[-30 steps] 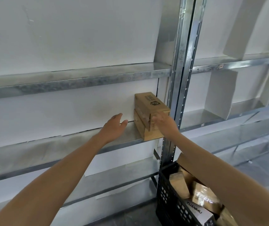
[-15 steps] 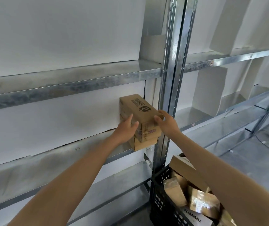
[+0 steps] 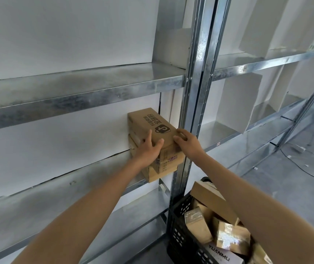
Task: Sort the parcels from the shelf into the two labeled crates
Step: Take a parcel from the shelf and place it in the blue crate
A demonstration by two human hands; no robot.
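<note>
- Shelving [image 3: 76,187] — galvanised metal; two stacked cardboard parcels sit at its right end, beside the upright [image 3: 191,111].
- Black plastic crate [image 3: 179,231] stands below right, filled with parcels.
- Printed top parcel [image 3: 152,122] lies on lower parcel [image 3: 169,161].
- Both left hand [image 3: 148,151] and right hand [image 3: 188,143] grip the top parcel's near end — one per side.

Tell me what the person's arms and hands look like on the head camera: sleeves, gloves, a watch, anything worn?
Nothing worn shows. The left hand and right hand are bare, with no gloves, rings or tape visible. Both forearms are bare too, left forearm and right forearm, with no sleeve, watch or band as far up as the frame reaches.
</note>
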